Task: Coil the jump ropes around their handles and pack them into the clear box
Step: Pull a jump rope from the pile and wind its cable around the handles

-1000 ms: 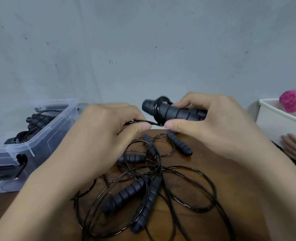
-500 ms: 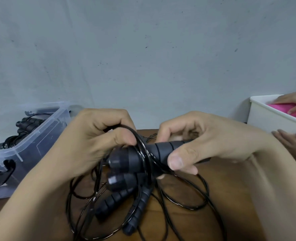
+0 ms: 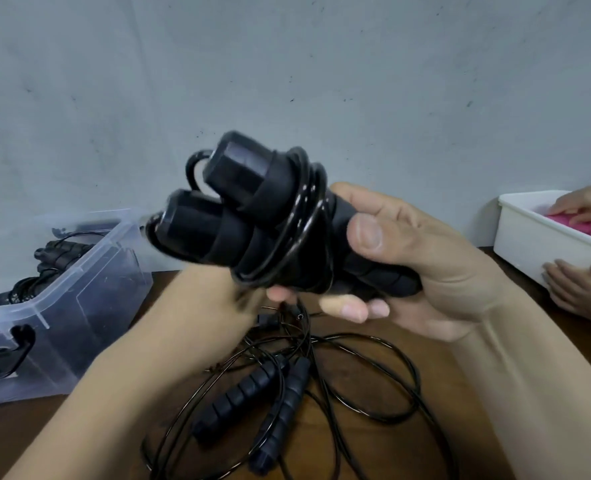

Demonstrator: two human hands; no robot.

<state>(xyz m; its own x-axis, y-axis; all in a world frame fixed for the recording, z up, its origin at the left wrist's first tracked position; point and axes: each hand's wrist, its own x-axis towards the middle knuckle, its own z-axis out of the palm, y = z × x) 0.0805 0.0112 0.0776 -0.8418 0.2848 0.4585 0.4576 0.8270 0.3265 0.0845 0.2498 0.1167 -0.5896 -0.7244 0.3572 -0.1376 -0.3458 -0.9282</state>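
Right hand (image 3: pixel 425 268): closed round the rear end of a pair of black handles (image 3: pixel 238 216). Its thumb (image 3: pixel 367 233) is pressed on top and its fingertips (image 3: pixel 346 308) curl up from beneath. It holds the pair in the air above the table, butt ends pointing up and to the left

Handles: two ribbed foam grips, side by side and touching. Several turns of glossy black cord (image 3: pixel 304 216) are wound round both at mid-length, just ahead of the thumb. One small loop of cord stands out behind the upper butt end

Left hand (image 3: pixel 218 306): under the handles and blurred. Its fingers are hidden behind them, so it cannot be told whether it grips or merely touches

Table (image 3: pixel 373 452): dark brown wood. Loose ropes (image 3: pixel 401 368) lie on it below the hands in a tangle of overlapping loops. Two spare handles (image 3: pixel 242 396), ribbed, lie close together among them

Box (image 3: pixel 89 282): clear plastic, open-topped, with a black latch (image 3: pixel 17 341) on the near end. It stands on the table at far left, well apart from the held pair. Packed ropes (image 3: pixel 44 265), black and coiled, lie inside toward its far end

Tub (image 3: pixel 529 244): white, at far right, with a pink item (image 3: pixel 578 226) inside. Another person's upper hand (image 3: pixel 588 202) rests on the pink item, and their lower hand (image 3: pixel 578 289) lies against the tub's near wall

Wall (image 3: pixel 287 64): grey, with scattered dark marks
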